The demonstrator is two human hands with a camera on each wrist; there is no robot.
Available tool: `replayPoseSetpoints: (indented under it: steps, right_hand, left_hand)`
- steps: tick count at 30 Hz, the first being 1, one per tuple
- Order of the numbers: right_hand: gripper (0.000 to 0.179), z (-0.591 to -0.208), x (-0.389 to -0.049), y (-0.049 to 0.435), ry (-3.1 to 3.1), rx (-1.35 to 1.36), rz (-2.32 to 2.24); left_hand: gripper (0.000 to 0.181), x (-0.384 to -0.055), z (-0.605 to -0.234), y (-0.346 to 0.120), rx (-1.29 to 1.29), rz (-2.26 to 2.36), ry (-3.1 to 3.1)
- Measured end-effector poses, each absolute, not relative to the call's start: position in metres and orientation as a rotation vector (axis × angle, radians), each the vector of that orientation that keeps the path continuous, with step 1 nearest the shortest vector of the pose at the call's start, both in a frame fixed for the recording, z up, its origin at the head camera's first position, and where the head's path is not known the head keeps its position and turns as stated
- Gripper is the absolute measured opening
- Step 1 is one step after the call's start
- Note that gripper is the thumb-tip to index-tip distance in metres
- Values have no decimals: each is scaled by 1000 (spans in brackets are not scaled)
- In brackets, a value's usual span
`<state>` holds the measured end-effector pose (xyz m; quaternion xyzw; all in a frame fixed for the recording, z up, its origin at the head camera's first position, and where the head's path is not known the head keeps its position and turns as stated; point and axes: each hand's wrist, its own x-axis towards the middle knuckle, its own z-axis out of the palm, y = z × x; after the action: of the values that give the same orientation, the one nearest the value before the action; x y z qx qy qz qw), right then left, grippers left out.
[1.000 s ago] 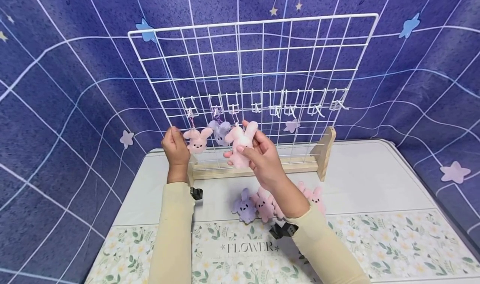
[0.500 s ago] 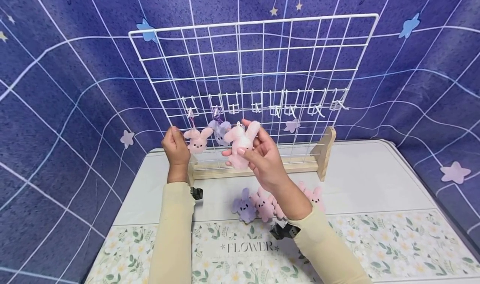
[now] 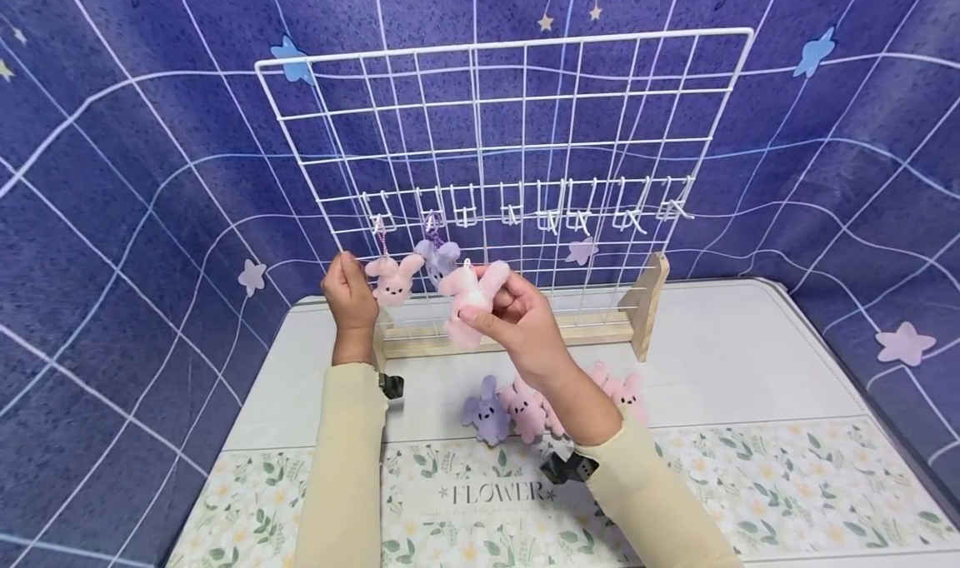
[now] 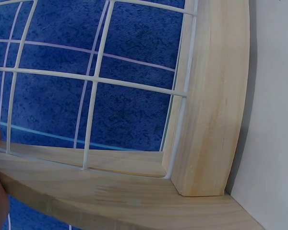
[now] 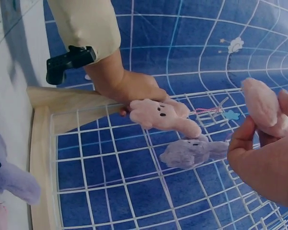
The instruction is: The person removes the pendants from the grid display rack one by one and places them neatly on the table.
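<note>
In the head view my right hand [image 3: 525,326] pinches a pink plush bunny keychain [image 3: 471,306] by its body, thumb in front, below the rack's hooks. Its chain is off the hook. My left hand [image 3: 350,297] grips the wooden side post [image 4: 86,191] of the white wire grid rack [image 3: 502,146] at the rack's left end; most of that hand is outside the left wrist view. Beside it a pink plush bunny [image 3: 394,281] hangs from the leftmost hook, and a purple plush bunny [image 3: 437,260] from the second one.
More hooks [image 3: 551,221] without bunnies line the grid to the right. On the table [image 3: 735,343] lie a purple bunny [image 3: 489,414] and several pink bunnies [image 3: 527,414], partly behind my right forearm. A star-printed blue cloth [image 3: 150,218] surrounds the table.
A second ago the held bunny's chain hung on the third hook; half a second ago it was off. The right hand has since brought the bunny slightly down and left. The left hand stays put.
</note>
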<state>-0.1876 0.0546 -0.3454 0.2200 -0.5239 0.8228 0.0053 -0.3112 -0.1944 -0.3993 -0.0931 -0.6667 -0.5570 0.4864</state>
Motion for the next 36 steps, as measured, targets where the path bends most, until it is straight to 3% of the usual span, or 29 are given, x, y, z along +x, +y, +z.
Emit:
replayPoseSetpoints:
  steps: [6, 12, 20, 36]
  right_hand:
    - [47, -349, -188, 52, -1736, 589, 2597]
    - [25, -355, -189, 50, -1825, 515, 2615]
    - [55, -362, -189, 49, -1907, 544, 2634]
    - [40, -384, -198, 48, -2100, 662, 2495]
  left_hand:
    - [39, -311, -399, -195, -247, -1353, -1630]
    - [39, -311, -399, -195, -242, -1353, -1631]
    - [39, -310, -399, -194, -229, -1352, -1636]
    - [38, -309, -397, -194, -215, -1353, -1634]
